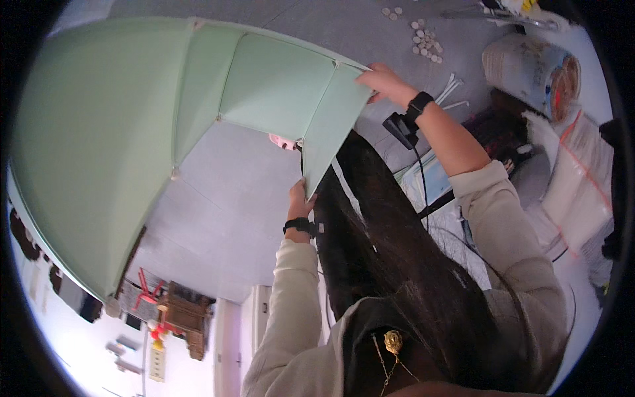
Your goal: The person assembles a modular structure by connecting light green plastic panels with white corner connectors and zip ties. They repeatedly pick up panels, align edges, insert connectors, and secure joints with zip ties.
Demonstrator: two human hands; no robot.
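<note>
A large light green panel unit [278, 79] stretches from the middle of the view to the far left, its flat panels meeting at small pale corner joints [336, 64]. My right hand [383, 81] grips the upper right edge of its end panel [340, 99], thumb and fingers around the rim. Lower down, my left hand [301, 200] is closed on the bottom corner of that same panel. The end panel is tilted between both hands. Through the unit's open side, a small pinkish thing [283, 141] shows; I cannot make out its kind.
On the grey floor lie several white round pieces [426, 43] and white strips [453, 89]. A plastic-wrapped bundle [529, 69] and a package with red tape [579, 175] stand at right. A black cable [423, 178] hangs from my right wrist. Wooden furniture [185, 314] is at lower left.
</note>
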